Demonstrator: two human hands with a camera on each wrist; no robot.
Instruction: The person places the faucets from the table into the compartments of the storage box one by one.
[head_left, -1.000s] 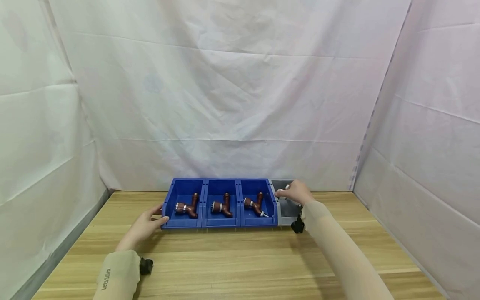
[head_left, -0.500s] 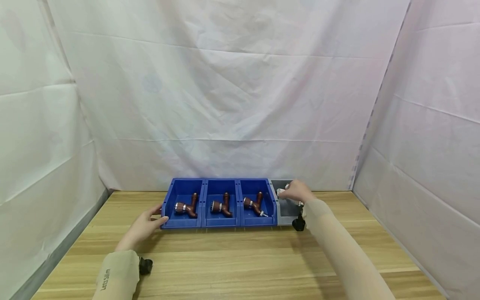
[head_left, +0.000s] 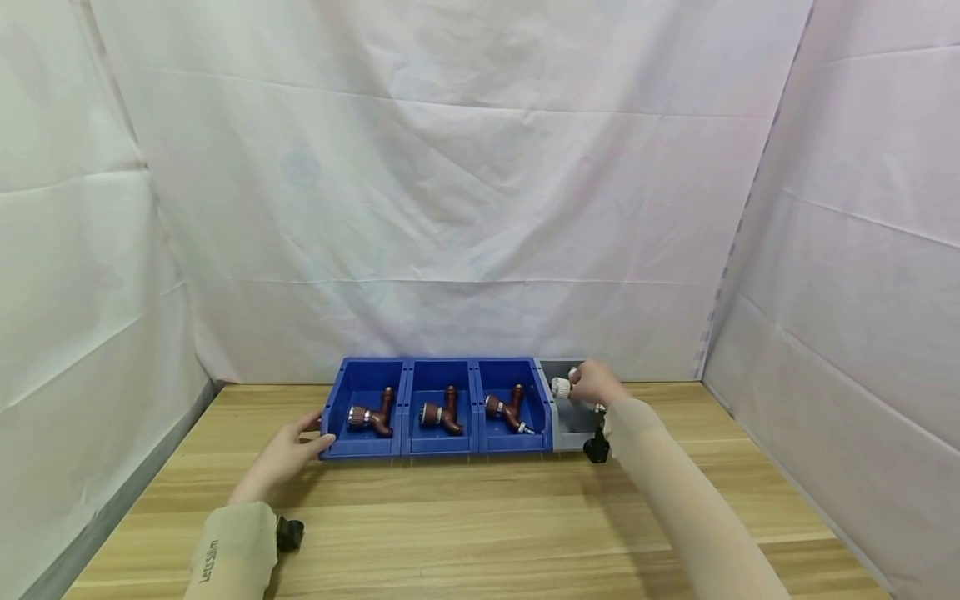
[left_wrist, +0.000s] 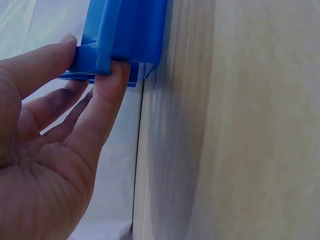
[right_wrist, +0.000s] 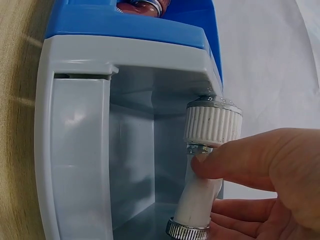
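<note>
My right hand (head_left: pixel 596 385) is over the grey bin (head_left: pixel 573 440) at the right end of the row. Its thumb and fingers grip a white valve (right_wrist: pixel 197 197) by the body. That valve has a ribbed white knob (right_wrist: pixel 214 122) and a knurled metal collar at its other end. My left hand (head_left: pixel 288 450) holds the outer front edge of the leftmost blue bin (head_left: pixel 367 446); in the left wrist view, thumb and fingertips pinch its blue wall (left_wrist: pixel 104 40). A brown valve (head_left: pixel 512 412) lies in the blue bin beside the grey one.
Two further brown valves lie in the other blue bins, one in the left bin (head_left: pixel 382 417) and one in the middle bin (head_left: pixel 448 417). All the bins stand side by side on a wooden table (head_left: pixel 450 533). White cloth (head_left: pixel 450 208) hangs behind and at both sides.
The white valve has turned in my right hand, so more of its ribbed knob shows beside the fingertips. My left hand stays on the blue bin, and the brown valves lie as before.
</note>
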